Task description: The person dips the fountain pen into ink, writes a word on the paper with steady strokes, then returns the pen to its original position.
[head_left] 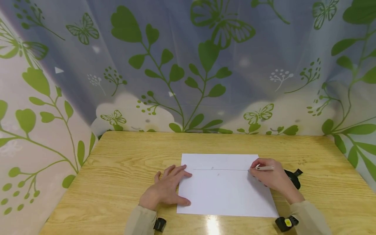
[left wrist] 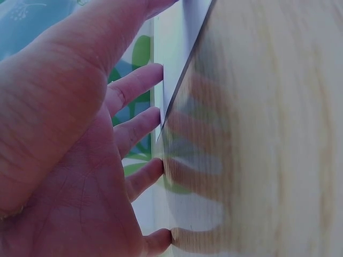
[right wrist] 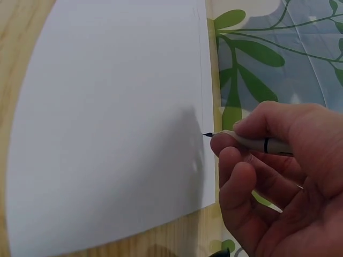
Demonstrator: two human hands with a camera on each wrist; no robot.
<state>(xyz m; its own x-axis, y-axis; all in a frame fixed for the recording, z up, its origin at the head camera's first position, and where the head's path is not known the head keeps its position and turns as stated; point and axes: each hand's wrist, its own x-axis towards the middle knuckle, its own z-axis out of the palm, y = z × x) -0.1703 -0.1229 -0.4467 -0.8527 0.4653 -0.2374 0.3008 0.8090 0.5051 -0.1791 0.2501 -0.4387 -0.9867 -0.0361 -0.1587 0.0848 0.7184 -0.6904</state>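
A white sheet of paper [head_left: 223, 195] lies on the wooden table, with a thin straight line drawn across its upper part. My right hand [head_left: 270, 174] pinches a light-coloured fountain pen [right wrist: 276, 146] between thumb and fingers. Its dark nib is right at the paper's surface, at the right end of the line. My left hand [head_left: 167, 187] rests at the sheet's left edge with fingers spread; the thumb and some fingertips lie on the paper. In the left wrist view, the other fingertips [left wrist: 153, 171] touch the tabletop beside it.
Beyond my right hand a black object with a short strap [head_left: 293, 179] sits on the table [head_left: 123, 163], partly hidden by the wrist. A curtain with green leaves and butterflies [head_left: 188, 81] hangs behind the table's far edge. Each wrist wears a small black device [head_left: 160, 224].
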